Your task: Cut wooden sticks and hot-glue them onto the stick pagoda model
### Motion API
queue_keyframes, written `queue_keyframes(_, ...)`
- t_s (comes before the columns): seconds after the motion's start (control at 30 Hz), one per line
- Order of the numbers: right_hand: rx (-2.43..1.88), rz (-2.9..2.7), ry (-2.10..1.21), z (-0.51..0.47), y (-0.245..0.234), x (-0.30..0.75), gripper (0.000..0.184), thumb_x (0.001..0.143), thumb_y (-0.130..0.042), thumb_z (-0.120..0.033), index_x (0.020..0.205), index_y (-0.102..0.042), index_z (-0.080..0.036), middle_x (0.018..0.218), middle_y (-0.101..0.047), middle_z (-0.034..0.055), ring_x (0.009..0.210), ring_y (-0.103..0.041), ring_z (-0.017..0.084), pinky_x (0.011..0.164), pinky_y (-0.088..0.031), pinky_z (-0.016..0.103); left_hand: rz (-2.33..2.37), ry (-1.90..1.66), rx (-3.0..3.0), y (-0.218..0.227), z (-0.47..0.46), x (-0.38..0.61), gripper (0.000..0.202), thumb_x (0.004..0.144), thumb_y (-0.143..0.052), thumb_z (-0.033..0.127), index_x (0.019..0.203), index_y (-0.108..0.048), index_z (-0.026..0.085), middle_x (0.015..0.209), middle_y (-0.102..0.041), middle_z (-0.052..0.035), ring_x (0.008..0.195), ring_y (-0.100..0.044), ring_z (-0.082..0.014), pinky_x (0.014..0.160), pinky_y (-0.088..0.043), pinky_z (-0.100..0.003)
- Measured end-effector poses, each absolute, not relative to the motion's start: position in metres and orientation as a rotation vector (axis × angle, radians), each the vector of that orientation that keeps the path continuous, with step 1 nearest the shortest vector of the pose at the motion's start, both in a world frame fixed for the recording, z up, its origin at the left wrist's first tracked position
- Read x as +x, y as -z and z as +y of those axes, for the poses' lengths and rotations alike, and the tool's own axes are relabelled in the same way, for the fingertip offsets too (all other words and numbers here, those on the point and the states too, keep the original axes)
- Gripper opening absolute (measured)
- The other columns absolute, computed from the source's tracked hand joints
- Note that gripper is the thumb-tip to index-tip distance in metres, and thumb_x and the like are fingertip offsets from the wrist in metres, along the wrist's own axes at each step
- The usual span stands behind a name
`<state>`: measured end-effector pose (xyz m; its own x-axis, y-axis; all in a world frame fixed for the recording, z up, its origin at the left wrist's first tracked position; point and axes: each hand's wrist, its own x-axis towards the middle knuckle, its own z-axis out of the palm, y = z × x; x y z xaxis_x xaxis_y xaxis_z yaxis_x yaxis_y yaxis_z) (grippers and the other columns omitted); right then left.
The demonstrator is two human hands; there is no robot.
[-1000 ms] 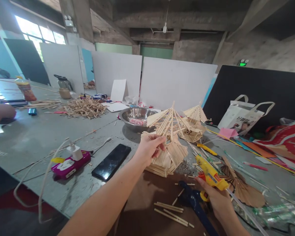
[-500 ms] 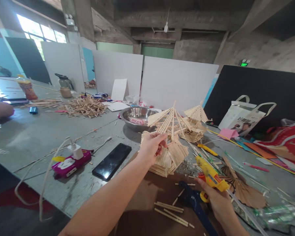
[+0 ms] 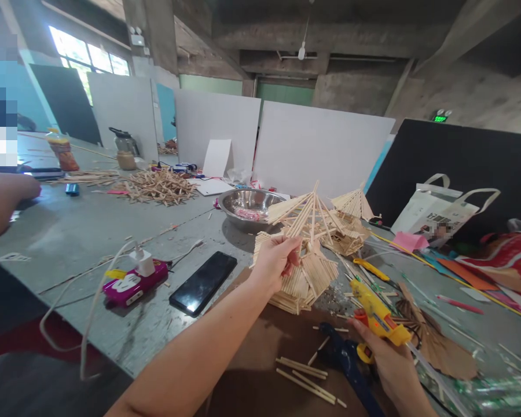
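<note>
A pavilion-like model [image 3: 313, 279] built of thin wooden sticks stands on the brown board [image 3: 260, 347], its pointed roof of slanting sticks partly unfilled. My left hand [image 3: 280, 260] is closed in a pinch on the model, just under the roof; the fingertips partly hide what they grip. In my right hand [image 3: 384, 353] is a yellow hot glue gun [image 3: 375, 313], its nozzle pointing up and left toward the model, with a clear glue stick running out of its back. Several loose sticks [image 3: 306, 376] and a dark blue tool [image 3: 347, 362] lie on the board in front.
Behind the model are a second stick model [image 3: 351, 220] and a steel bowl [image 3: 243, 217]. On the left lie a black phone [image 3: 204, 282], a purple power strip [image 3: 136, 282] with a cable and a stick pile [image 3: 160, 186]. Another person's hand [image 3: 13, 188] rests at far left.
The view has turned slightly left, so everything sits a little further right. More of the other person shows at the left edge. Both my hands keep their holds.
</note>
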<state>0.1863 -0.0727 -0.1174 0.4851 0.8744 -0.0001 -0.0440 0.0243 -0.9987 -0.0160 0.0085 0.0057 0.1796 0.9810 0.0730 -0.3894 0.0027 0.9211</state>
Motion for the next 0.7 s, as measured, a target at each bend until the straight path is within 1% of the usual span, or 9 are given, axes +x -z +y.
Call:
queue_keyframes(0.13,-1.354,-0.775,-0.843,-0.0731,0.1159,0.1848,0.032,0.049,-0.071,-0.028,0.077,-0.059,-0.017,0.067,-0.063,-0.0008,0.068,-0.058,0.016,0.053,-0.046,0.022,0.741,-1.257,1.024,-0.0056,0.0084,-0.0158,0.025,0.064,-0.055,0.032,0.048,-0.043,0.015,0.031,-0.042,0.0047,0.023,-0.026,-0.0022,0.028,-0.012,-0.017)
queue_keyframes(0.27,-1.348,-0.766,-0.856,-0.0726,0.1159,0.1846,0.030,0.049,-0.070,-0.029,0.075,-0.060,-0.017,0.064,-0.063,-0.0009,0.067,-0.058,0.017,0.051,-0.045,0.022,0.741,-1.287,1.035,-0.0048,0.0100,-0.0145,0.024,0.063,-0.056,0.031,0.050,-0.045,0.015,0.033,-0.044,0.0041,0.024,-0.028,-0.0023,0.028,-0.014,-0.017)
queue_keyframes(0.43,-1.342,-0.756,-0.859,-0.0715,0.1200,0.1858,0.034,0.049,-0.071,-0.029,0.078,-0.060,-0.015,0.069,-0.064,0.0008,0.067,-0.059,0.017,0.051,-0.046,0.022,0.744,-1.290,1.041,-0.0044,0.0110,-0.0147,0.025,0.062,-0.058,0.032,0.050,-0.044,0.015,0.034,-0.045,0.0040,0.024,-0.029,-0.0023,0.027,-0.015,-0.017)
queue_keyframes(0.57,-1.341,-0.737,-0.874,-0.0712,0.1213,0.1861,0.038,0.048,-0.071,-0.029,0.081,-0.060,-0.015,0.069,-0.065,0.0009,0.068,-0.059,0.017,0.054,-0.047,0.023,0.740,-1.269,1.032,-0.0046,0.0114,-0.0158,0.027,0.061,-0.059,0.033,0.049,-0.043,0.015,0.035,-0.046,0.0044,0.023,-0.028,-0.0016,0.027,-0.015,-0.016)
queue_keyframes(0.7,-1.342,-0.734,-0.844,-0.0720,0.1167,0.1835,0.038,0.046,-0.072,-0.029,0.080,-0.061,-0.015,0.070,-0.065,0.0010,0.069,-0.059,0.017,0.058,-0.047,0.024,0.714,-1.266,1.023,-0.0041,0.0113,-0.0162,0.029,0.061,-0.059,0.034,0.049,-0.040,0.015,0.035,-0.045,0.0051,0.023,-0.028,-0.0015,0.027,-0.014,-0.016)
